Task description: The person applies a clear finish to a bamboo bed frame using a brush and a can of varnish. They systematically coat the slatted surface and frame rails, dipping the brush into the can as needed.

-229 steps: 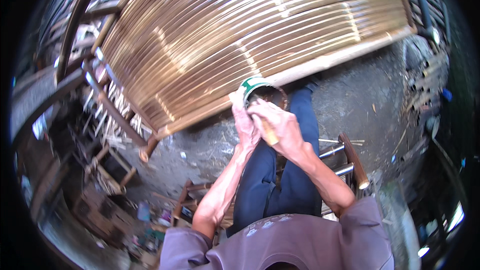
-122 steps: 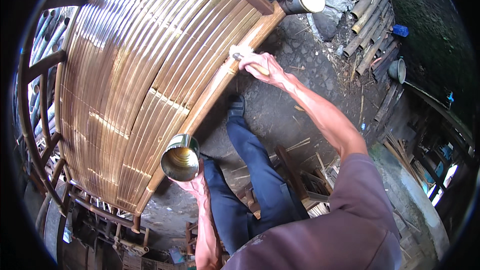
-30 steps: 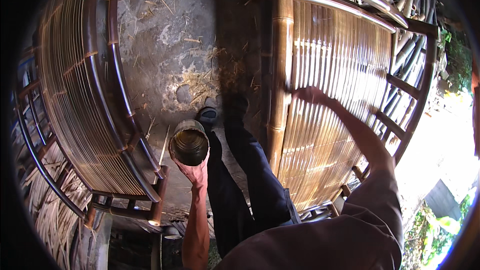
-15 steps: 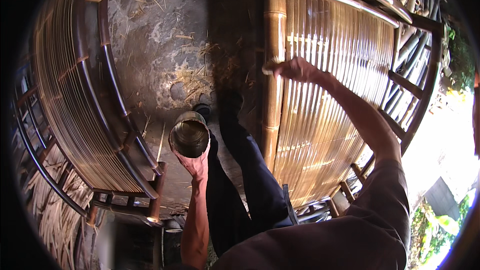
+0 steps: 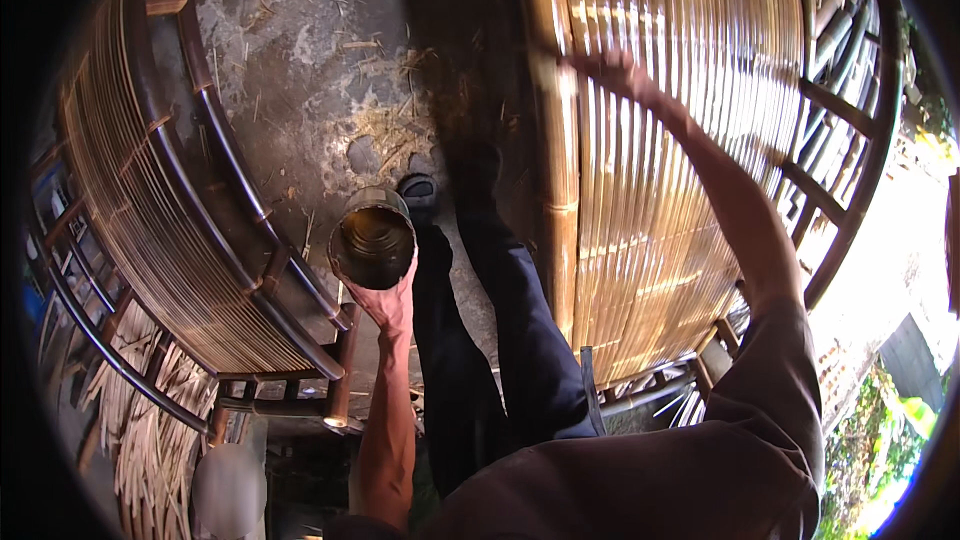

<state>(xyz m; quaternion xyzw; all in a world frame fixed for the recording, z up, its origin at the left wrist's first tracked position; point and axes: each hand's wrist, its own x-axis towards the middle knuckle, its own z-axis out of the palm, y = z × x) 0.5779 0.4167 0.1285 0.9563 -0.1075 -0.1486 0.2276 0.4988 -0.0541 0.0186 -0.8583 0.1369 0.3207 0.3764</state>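
round open can [image 5: 376, 202], glossy brown bamboo bench [image 5: 650, 240]

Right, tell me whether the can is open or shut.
Open: no lid covers the mouth of the can, and its ringed inside shows. The left hand holds it; cannot tell how full.

The right hand [image 5: 622, 74] is blurred, its hold unclear.

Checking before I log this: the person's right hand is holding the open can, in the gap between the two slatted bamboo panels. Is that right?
Not quite: the head view shows the left hand holding the open can, in the gap between the two slatted bamboo panels. The right hand, blurred, appears over the right-hand panel.
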